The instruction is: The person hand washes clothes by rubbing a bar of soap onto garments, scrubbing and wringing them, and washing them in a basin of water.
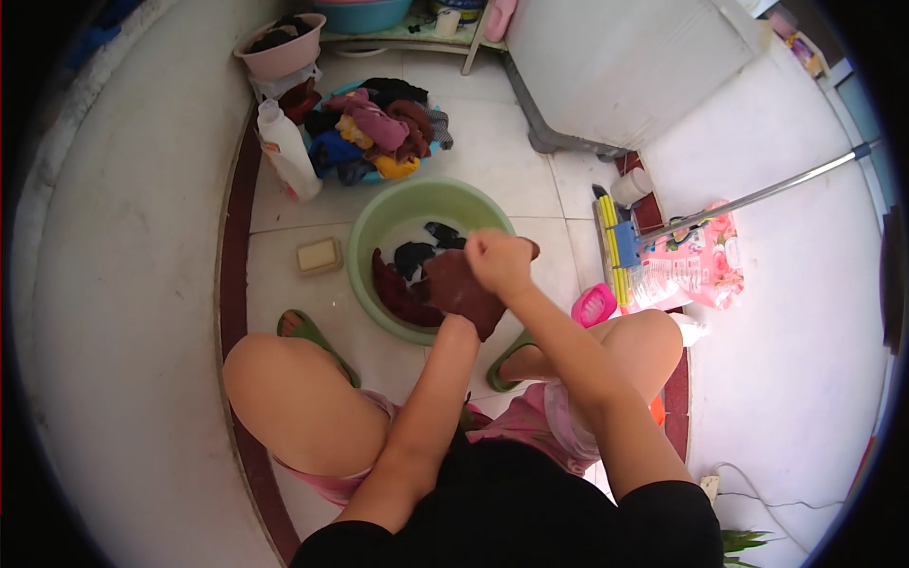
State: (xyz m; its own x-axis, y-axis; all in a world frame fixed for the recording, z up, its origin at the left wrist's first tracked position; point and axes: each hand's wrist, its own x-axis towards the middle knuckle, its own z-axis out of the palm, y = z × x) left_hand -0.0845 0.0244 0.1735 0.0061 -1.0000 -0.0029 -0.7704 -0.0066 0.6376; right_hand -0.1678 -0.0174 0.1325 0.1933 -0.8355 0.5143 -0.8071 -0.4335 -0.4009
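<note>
A brown wet cloth garment (461, 289) is stretched over a green basin (363, 213). My right hand (500, 262) is closed in a fist on its upper right part. My left forearm (440, 374) reaches up to the garment, and the cloth covers my left hand, so its fingers are hidden. Inside the basin lie a dark red cloth (398, 293) and some dark pieces (413, 257), with a little whitish water around them. Left of the basin, a pale yellow bar of soap (319, 256) rests on the tiles.
Behind the basin, a blue tub holds heaped clothes (379, 128). A white bottle (289, 156) stands beside it, with a pink basin (281, 54) farther back. On the right are a pink scrubbing brush (595, 305), a yellow-headed mop (617, 251) and a pink bag (696, 260).
</note>
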